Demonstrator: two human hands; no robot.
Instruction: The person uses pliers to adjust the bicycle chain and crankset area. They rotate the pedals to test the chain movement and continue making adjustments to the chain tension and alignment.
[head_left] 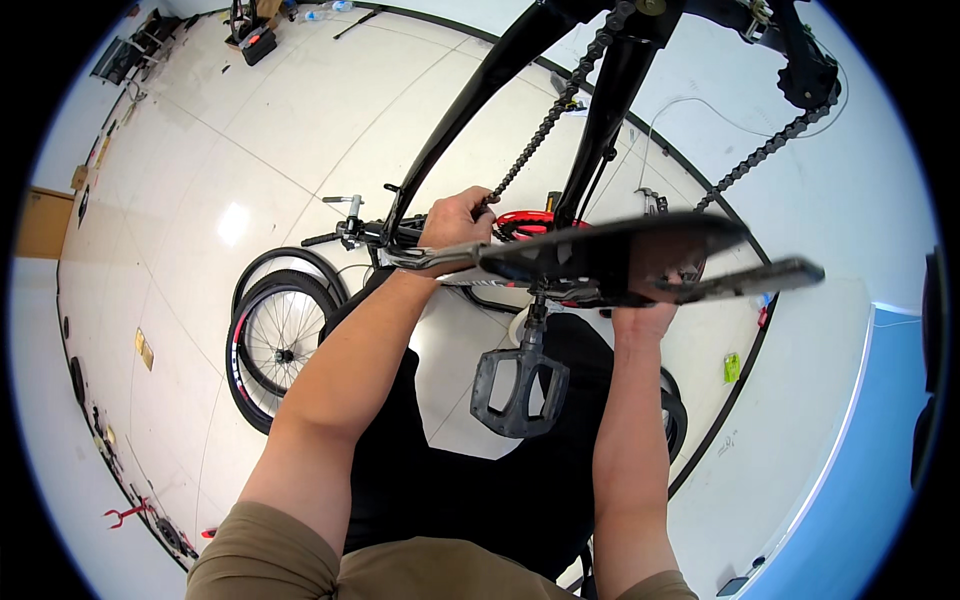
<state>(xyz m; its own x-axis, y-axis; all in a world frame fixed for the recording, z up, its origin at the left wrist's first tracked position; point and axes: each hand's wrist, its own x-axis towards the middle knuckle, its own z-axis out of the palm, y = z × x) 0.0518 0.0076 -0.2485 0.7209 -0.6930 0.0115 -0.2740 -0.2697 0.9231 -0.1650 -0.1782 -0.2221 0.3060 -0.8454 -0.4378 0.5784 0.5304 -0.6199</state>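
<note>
A black bicycle frame (450, 130) stands in front of me, its tubes running up past the top edge. The bicycle chain (545, 130) slants down from the top to my left hand (455, 222), whose fingers are closed on its lower end beside a red chainring (525, 218). A long dark part (590, 255) crosses in front of the chainring. My right hand (645, 318) is behind and under that part, with its fingers mostly hidden. Another stretch of chain hangs from the derailleur (808, 80) towards that hand. A black pedal (520, 390) hangs below, between my forearms.
Loose wheels (284, 350) lie on the tiled floor at the left, near a metal-ended bike part (350, 215). A green packet (732, 367) lies at the right. Tools and a black box (258, 46) are at the far left; a blue panel (840, 480) borders the right.
</note>
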